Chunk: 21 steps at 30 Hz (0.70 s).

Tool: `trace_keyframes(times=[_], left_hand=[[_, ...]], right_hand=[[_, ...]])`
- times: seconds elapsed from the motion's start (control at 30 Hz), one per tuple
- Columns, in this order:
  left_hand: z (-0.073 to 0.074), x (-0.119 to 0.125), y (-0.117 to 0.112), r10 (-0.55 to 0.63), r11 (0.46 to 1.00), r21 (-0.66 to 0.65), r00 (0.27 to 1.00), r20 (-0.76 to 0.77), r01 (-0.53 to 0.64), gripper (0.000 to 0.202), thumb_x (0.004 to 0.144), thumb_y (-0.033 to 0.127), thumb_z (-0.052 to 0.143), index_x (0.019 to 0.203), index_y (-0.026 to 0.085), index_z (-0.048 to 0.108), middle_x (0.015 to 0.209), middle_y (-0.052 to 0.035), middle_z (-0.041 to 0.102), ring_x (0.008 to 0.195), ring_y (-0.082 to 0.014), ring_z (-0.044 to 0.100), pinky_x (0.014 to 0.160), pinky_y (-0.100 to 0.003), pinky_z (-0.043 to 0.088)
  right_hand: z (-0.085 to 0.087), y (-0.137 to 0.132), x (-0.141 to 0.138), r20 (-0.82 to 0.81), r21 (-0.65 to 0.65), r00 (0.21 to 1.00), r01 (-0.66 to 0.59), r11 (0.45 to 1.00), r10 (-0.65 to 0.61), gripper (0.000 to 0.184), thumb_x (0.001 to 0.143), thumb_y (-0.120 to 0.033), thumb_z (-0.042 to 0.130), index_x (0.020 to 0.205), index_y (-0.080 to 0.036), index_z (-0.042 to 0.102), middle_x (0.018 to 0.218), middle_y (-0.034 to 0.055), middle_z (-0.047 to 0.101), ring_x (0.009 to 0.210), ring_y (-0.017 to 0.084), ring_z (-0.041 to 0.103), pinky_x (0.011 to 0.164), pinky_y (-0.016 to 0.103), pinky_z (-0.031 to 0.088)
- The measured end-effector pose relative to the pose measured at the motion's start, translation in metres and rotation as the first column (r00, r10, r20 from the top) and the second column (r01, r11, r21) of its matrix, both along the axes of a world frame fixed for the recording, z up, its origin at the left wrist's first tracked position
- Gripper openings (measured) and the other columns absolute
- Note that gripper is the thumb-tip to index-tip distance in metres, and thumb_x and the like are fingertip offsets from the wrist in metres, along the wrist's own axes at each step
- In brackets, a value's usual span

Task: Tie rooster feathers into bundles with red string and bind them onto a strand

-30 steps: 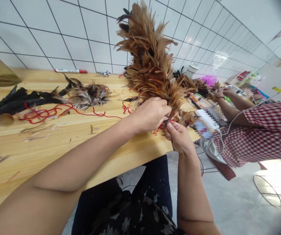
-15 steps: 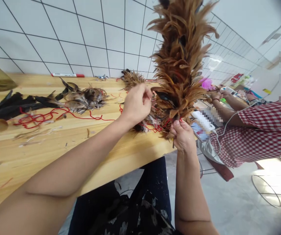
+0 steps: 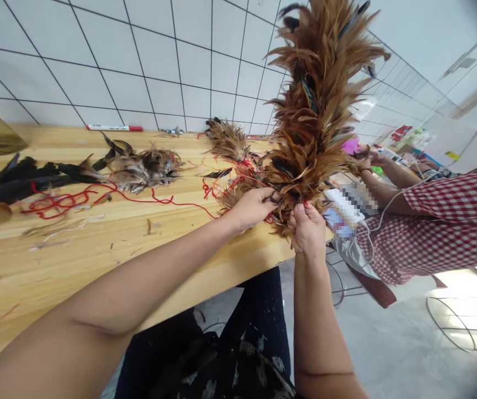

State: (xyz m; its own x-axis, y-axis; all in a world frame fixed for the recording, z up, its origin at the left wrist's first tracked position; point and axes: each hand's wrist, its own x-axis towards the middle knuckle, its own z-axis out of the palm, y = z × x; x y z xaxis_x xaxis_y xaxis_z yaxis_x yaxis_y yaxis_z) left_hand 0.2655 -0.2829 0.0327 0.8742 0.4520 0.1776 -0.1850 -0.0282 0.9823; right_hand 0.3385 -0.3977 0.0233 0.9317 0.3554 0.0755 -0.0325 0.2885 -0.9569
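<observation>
A tall feather duster (image 3: 313,122) of brown feathers, with some dark ones, stands upright in front of me. My right hand (image 3: 308,231) is closed round its lower end, where red string shows at the thumb. Close beside it, my left hand (image 3: 251,210) has its fingers pinched together at the duster's base feathers; what lies between them is too small to make out. Red string (image 3: 175,200) runs along the table from a loose tangle to my left hand. Behind that hand lies a bunch of brown feathers (image 3: 227,138).
On the wooden table (image 3: 109,260) lie long black feathers (image 3: 26,180), a grey-brown feather clump (image 3: 150,169) and a marker (image 3: 113,128) by the tiled wall. At the right are a white power strip (image 3: 344,204) with cables and a co-worker in a checked garment (image 3: 450,227).
My left hand has come down and to the right, to the duster's base. The duster's upper part has shifted slightly right. My right hand keeps its hold.
</observation>
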Motion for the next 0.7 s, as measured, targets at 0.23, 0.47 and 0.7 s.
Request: trace_keyframes(times=[0.23, 0.47, 0.7], left_hand=[[0.012, -0.012, -0.022, 0.093, 0.926, 0.358, 0.992, 0.086, -0.118, 0.011, 0.082, 0.016, 0.055, 0.073, 0.016, 0.061, 0.066, 0.0010, 0.059, 0.066, -0.0114, 0.054, 0.070, -0.023, 0.045], [0.005, -0.007, -0.029, 0.161, 0.979, 0.114, 0.984, 0.078, -0.170, 0.015, 0.079, 0.026, 0.065, 0.069, 0.017, 0.061, 0.066, -0.0011, 0.062, 0.069, -0.0134, 0.057, 0.070, -0.024, 0.047], [-0.001, -0.005, -0.035, 0.138, 0.990, 0.038, 0.990, 0.015, -0.139, 0.027, 0.085, 0.035, 0.060, 0.066, 0.016, 0.063, 0.064, -0.0011, 0.062, 0.068, -0.0131, 0.057, 0.067, -0.024, 0.046]], right_hand=[[-0.010, 0.009, 0.004, 0.465, -0.201, 0.882, 0.191, 0.961, -0.078, 0.009, 0.071, -0.027, 0.054, 0.067, -0.019, 0.054, 0.067, -0.0017, 0.054, 0.065, 0.013, 0.049, 0.063, 0.027, 0.042], [-0.009, 0.013, -0.009, 0.836, -0.311, 0.543, 0.593, 0.743, -0.082, 0.017, 0.084, -0.019, 0.044, 0.069, -0.021, 0.052, 0.074, 0.0039, 0.051, 0.075, 0.019, 0.049, 0.071, 0.032, 0.042], [-0.019, 0.013, -0.005, 0.874, -0.316, 0.476, 0.710, 0.629, -0.098, 0.018, 0.087, -0.019, 0.043, 0.073, -0.022, 0.054, 0.074, 0.0045, 0.050, 0.076, 0.021, 0.048, 0.071, 0.033, 0.041]])
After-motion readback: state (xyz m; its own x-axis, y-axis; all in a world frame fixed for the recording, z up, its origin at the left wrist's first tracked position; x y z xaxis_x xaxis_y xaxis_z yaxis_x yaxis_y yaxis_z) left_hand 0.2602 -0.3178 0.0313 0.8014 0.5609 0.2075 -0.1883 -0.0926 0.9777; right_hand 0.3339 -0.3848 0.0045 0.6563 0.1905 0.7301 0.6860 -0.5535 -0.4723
